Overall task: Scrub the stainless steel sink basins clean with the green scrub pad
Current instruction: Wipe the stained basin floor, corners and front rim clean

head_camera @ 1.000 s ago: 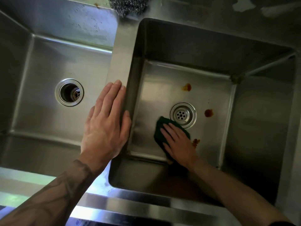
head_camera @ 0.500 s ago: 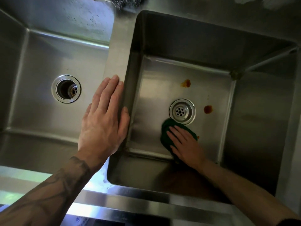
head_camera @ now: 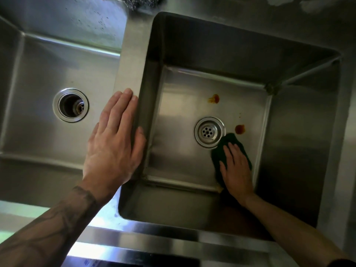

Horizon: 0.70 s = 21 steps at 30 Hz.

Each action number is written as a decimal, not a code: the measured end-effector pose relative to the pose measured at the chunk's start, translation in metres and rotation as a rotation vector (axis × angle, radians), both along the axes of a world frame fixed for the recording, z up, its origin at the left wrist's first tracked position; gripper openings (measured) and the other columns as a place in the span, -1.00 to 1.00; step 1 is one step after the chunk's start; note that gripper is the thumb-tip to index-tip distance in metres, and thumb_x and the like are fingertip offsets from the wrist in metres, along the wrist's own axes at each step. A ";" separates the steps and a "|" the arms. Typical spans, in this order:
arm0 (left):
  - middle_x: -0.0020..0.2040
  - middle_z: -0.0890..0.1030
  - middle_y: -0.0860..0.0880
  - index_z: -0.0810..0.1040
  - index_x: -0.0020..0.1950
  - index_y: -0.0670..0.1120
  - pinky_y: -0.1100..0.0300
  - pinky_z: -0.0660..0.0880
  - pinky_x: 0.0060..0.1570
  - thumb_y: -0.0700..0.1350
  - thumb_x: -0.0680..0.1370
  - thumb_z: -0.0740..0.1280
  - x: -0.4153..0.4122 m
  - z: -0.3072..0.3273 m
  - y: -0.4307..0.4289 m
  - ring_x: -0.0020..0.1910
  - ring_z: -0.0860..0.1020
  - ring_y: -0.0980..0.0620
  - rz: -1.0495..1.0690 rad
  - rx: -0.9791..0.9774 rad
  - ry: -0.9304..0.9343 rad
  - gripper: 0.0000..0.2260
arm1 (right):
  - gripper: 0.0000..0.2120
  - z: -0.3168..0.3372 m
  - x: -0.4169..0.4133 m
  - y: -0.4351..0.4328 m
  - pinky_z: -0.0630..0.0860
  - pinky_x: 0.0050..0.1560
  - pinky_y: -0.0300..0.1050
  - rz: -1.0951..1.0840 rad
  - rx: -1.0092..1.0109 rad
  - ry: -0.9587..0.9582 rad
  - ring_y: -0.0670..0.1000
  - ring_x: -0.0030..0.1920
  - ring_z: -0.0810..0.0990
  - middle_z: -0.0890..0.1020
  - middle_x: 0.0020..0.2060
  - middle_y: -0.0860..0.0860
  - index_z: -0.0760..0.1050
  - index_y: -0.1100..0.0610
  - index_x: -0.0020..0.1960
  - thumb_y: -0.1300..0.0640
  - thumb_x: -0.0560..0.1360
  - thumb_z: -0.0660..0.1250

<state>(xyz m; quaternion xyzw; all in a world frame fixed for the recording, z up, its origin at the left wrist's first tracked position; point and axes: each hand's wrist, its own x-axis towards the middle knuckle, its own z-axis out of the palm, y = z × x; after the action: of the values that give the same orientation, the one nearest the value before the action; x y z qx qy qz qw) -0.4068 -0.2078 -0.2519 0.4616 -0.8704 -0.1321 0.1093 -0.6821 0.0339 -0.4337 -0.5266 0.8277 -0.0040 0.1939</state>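
My green scrub pad [head_camera: 221, 151] has slid from lower left of the right basin's drain [head_camera: 209, 132] to its lower right, covering the lowest stain, so I judge that spot is being scrubbed. My right hand [head_camera: 236, 170] presses it with flat, straight fingers [head_camera: 232, 151]. My left hand [head_camera: 113, 145] lies flat and empty on the divider [head_camera: 131, 64].

Counted:
- one pad
- two basins
- two drains
- two orange stains showing
- one steel scourer [head_camera: 140, 2]

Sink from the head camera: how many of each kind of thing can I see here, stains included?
Sink basins: 2, left basin, right basin
Drains: 2, left drain, right drain
Big reddish stains: 2, far stain, near stain
Green scrub pad: 1
Steel wool: 1
Hands: 2, left hand, right hand
Total: 10
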 end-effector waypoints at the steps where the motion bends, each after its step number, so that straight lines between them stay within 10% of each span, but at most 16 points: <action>1: 0.65 0.31 -0.18 0.31 0.63 -0.25 -0.11 0.26 0.63 -0.12 0.70 0.21 0.000 0.000 0.000 0.67 0.24 -0.17 -0.001 0.001 -0.001 -0.50 | -0.47 -0.002 0.007 -0.007 0.28 0.57 0.26 -0.134 -0.008 -0.003 0.16 0.62 0.19 0.23 0.61 0.15 0.18 0.16 0.63 0.00 0.71 0.12; 7: 0.66 0.30 -0.15 0.30 0.64 -0.22 -0.11 0.30 0.60 -0.10 0.70 0.21 0.002 -0.002 0.001 0.67 0.23 -0.14 0.000 -0.013 -0.009 -0.50 | -0.40 -0.012 0.024 -0.006 0.12 0.62 0.15 0.175 -0.036 -0.045 0.06 0.67 0.05 0.15 0.65 0.08 0.08 0.11 0.66 -0.14 0.71 0.01; 14: 0.67 0.28 -0.14 0.29 0.65 -0.21 -0.09 0.30 0.60 -0.09 0.71 0.20 0.003 -0.004 0.001 0.68 0.22 -0.13 -0.002 -0.016 -0.015 -0.49 | -0.39 0.002 0.018 -0.014 0.27 0.56 0.25 -0.356 -0.028 0.058 0.20 0.61 0.19 0.24 0.60 0.18 0.12 0.18 0.64 -0.13 0.70 0.03; 21: 0.67 0.28 -0.14 0.28 0.65 -0.21 -0.03 0.23 0.64 -0.09 0.70 0.20 0.002 -0.003 0.000 0.68 0.22 -0.14 0.001 -0.001 -0.011 -0.48 | -0.38 -0.004 0.015 -0.012 0.17 0.61 0.14 -0.089 0.014 0.006 0.14 0.62 0.17 0.21 0.62 0.12 0.11 0.13 0.65 -0.15 0.70 0.10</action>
<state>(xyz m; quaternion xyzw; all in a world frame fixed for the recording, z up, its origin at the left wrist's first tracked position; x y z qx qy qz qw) -0.4044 -0.2073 -0.2551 0.4626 -0.8709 -0.1290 0.1046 -0.6667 0.0224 -0.4372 -0.4877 0.8510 -0.0052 0.1946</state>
